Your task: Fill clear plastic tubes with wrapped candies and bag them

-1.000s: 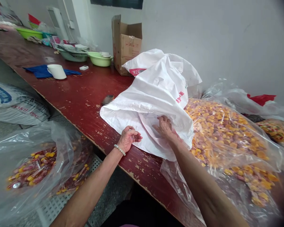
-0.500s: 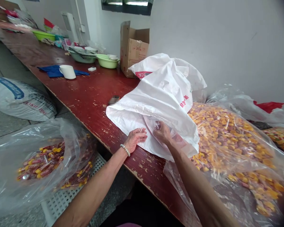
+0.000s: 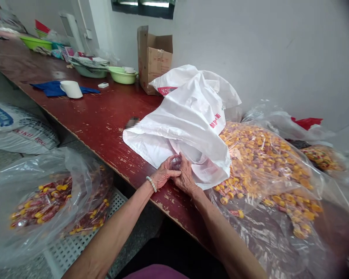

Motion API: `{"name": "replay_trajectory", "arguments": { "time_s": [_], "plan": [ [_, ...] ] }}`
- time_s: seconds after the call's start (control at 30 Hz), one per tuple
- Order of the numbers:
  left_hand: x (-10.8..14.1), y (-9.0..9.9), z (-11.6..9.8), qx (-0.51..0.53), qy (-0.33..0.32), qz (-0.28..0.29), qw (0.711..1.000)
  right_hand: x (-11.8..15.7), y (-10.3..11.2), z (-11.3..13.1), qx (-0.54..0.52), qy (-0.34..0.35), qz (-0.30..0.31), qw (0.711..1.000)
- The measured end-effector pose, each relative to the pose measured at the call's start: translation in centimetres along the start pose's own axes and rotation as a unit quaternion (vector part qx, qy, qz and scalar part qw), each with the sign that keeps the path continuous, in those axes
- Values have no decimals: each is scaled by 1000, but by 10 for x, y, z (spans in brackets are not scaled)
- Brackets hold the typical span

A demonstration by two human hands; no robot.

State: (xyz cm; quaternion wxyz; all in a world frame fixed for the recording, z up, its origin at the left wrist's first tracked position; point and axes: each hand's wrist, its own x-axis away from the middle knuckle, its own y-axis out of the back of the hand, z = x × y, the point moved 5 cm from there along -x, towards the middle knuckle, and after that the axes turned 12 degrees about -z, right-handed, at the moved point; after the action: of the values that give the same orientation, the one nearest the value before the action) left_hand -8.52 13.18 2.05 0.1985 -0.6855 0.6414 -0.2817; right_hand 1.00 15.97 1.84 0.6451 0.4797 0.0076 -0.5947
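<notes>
My left hand (image 3: 163, 174), with a bead bracelet at its wrist, meets my right hand (image 3: 185, 173) at the front edge of a white woven sack (image 3: 174, 120). Both have curled fingers around something small and clear, too hidden to name. The sack lies on the red table (image 3: 104, 116), its mouth facing me. Right of it, a big clear bag (image 3: 261, 155) shows many yellow-capped pieces. Another clear bag (image 3: 49, 197), low on the left, holds pieces with yellow and red parts.
A cardboard box (image 3: 158, 62) stands behind the sack. Farther left on the table are a green basin (image 3: 123, 76), a white mug (image 3: 71, 89) and a blue cloth (image 3: 48, 88). A white perforated crate (image 3: 61, 248) is under the left bag.
My right hand has drawn back from inside the sack's mouth and come together with my left hand. The whole view has shifted slightly, with table items appearing farther left.
</notes>
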Motion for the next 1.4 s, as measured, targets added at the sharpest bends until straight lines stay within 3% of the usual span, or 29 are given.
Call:
{"name": "replay_trajectory", "arguments": {
  "time_s": [0.23, 0.37, 0.47, 0.57, 0.7, 0.83, 1.0, 1.13, 1.27, 1.4],
  "plan": [
    [4, -1, 1, -36, 2, -48, 998, 11, 4, 16, -41, 5, 95, 995],
    [4, 4, -4, -5, -33, -107, 994, -5, 19, 23, -42, 23, 144, 988],
    [2, 8, -5, -28, -37, -141, 989, -34, 37, 4, 104, 18, 159, 982],
    [1, 9, -4, -49, -40, -144, 988, -60, 52, -29, 260, -5, 169, 951],
    [1, 6, -2, -76, -60, -121, 988, -72, 56, -59, 304, -7, 205, 931],
    [2, 3, 1, -92, -59, -110, 988, -72, 60, -60, 306, 9, 174, 936],
    [2, 5, 0, -117, -80, -155, 978, -57, 60, -29, 248, 21, 112, 962],
    [0, 8, -4, -142, -138, -181, 963, -37, 53, 1, 51, -44, 55, 996],
    [1, 7, -9, -200, -197, -184, 942, -20, 46, 14, -100, -115, 23, 988],
    [4, 2, -12, -268, -241, -181, 915, -6, 48, 11, -164, -191, -10, 968]
  ]
}}
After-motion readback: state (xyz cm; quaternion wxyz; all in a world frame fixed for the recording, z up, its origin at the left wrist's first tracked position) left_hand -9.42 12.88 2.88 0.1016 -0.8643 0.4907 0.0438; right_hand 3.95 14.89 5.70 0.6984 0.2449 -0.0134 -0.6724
